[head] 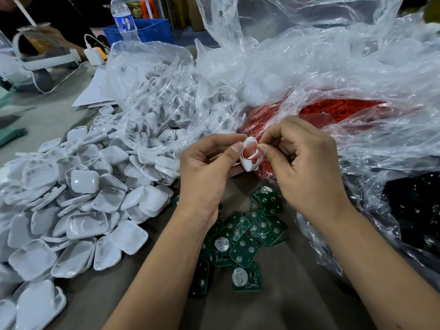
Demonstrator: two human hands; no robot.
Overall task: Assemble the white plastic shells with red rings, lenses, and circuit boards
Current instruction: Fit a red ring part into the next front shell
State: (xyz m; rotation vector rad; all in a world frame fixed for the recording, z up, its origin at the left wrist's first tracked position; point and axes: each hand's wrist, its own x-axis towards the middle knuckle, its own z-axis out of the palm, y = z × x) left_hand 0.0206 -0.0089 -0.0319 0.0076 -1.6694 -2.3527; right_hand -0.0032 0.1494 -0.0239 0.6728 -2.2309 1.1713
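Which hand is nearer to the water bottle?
Left. The left hand is below and slightly right of the water bottle; the right hand lies farther right.

left arm: bare forearm rising from the lower left edge toward the middle, wrist nearly straight.
left hand [204, 167]: back toward the camera, fingers curled, thumb laid along the side of a white plastic shell [250, 156] and gripping it, with the shell's open side turned toward the right hand.
right arm: bare forearm coming in from the lower right corner, wrist bent slightly inward.
right hand [307, 167]: back toward the camera, thumb and forefinger pinching a thin red ring [258, 148] at the shell's rim; the other fingers are curled under the palm.
spacing: both hands are close together, fingertips almost meeting over the shell.
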